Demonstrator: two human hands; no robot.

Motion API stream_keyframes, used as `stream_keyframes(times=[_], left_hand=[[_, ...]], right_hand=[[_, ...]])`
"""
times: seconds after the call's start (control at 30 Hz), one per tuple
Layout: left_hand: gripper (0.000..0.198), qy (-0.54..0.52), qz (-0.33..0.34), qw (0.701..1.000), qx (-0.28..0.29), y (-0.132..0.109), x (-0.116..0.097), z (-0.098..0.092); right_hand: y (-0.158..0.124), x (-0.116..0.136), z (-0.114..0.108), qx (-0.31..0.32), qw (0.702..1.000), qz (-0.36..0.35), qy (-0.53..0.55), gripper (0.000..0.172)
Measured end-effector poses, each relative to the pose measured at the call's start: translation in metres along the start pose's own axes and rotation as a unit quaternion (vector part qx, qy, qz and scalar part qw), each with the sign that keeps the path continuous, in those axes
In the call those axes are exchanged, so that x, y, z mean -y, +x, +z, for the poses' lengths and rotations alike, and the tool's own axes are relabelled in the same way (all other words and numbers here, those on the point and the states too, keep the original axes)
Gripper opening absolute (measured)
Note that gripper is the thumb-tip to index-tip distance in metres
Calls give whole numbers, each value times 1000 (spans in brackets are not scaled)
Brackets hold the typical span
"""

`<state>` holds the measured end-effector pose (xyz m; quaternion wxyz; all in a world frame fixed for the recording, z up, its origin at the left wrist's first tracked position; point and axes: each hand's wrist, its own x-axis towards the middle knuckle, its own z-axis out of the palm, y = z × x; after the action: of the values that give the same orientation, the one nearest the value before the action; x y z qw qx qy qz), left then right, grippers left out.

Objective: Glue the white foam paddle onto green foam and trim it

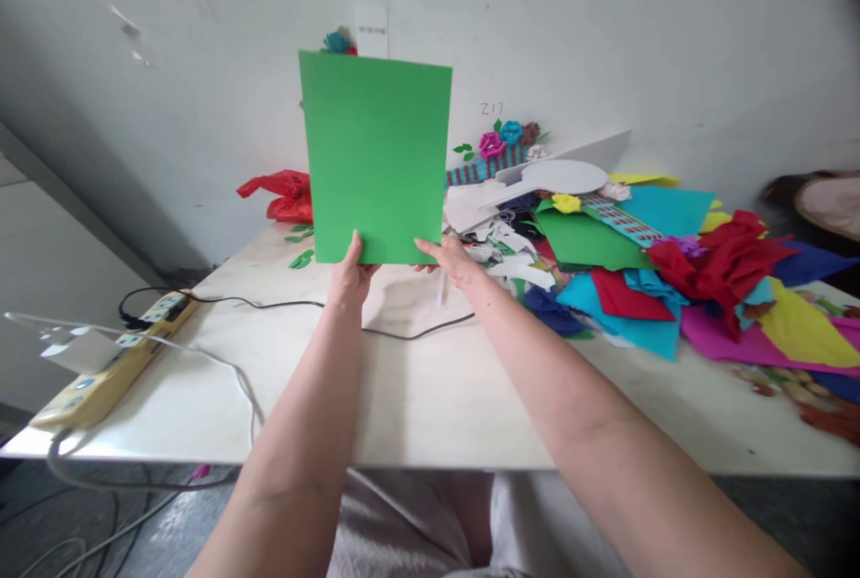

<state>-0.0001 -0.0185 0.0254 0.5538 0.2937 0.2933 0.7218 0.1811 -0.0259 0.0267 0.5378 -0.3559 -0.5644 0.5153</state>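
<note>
A green sheet of paper (376,157) is held upright above the white table (417,390), in front of the wall. My left hand (349,273) pinches its bottom edge near the left, thumb on the front. My right hand (449,257) grips the bottom right corner the same way. Both arms reach forward from the near edge of the table.
A heap of coloured paper scraps (672,282) and paper flowers (501,141) covers the right side of the table. A red plastic bag (286,194) lies behind the sheet. A yellow power strip (114,363) with cables sits at the left edge. A black cable (403,332) crosses the middle.
</note>
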Motion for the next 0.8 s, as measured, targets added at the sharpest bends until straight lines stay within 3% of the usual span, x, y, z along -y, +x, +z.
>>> stream_keyframes(times=[0.17, 0.33, 0.63, 0.8], left_hand=[[28, 3, -95, 992, -82, 2, 10, -2], [23, 13, -109, 988, -112, 2, 11, -1], [30, 35, -80, 990, -109, 2, 16, -4], [44, 75, -7, 990, -117, 2, 14, -6]], right_hand=[[0, -2, 2, -17, 999, 29, -7, 46], [0, -6, 3, -37, 999, 17, 8, 44], [-7, -2, 8, -53, 997, 43, 19, 47], [-5, 0, 10, -103, 994, 32, 32, 40]])
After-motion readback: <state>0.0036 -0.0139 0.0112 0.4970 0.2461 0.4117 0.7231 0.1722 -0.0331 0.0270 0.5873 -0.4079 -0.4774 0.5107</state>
